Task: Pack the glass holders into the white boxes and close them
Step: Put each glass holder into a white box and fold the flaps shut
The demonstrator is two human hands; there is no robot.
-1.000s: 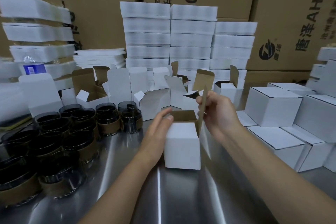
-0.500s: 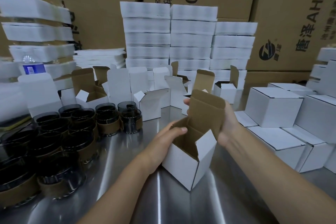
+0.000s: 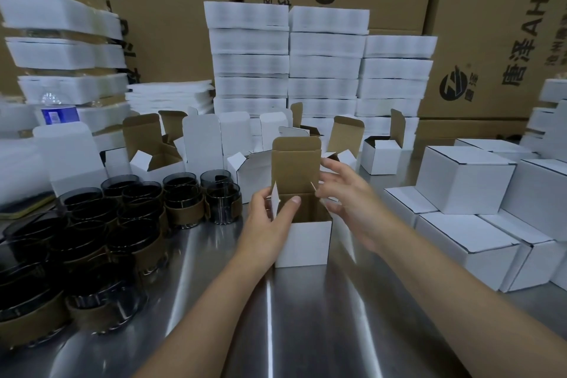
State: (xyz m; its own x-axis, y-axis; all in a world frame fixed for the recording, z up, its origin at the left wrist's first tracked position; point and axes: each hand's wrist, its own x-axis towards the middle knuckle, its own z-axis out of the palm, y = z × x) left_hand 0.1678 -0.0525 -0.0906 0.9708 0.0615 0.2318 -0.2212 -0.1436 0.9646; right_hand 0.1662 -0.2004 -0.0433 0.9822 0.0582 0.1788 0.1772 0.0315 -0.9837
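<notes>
white box [image 3: 303, 242] upright mid-surface [image 3: 306, 325], lid standing open at 12 o'clock; left grip [image 3: 270, 224] pinching its left side flap; right grip [image 3: 352, 205] wide, fingers spread by right flap; glass holders [image 3: 122, 224] clustered at 9 o'clock; closed boxes [image 3: 460, 184] at 3 o'clock

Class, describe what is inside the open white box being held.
Inside the open white box only brown cardboard walls show, with nothing packed in the visible part. The front wall hides its floor, and the left hand covers part of the left rim.
</notes>
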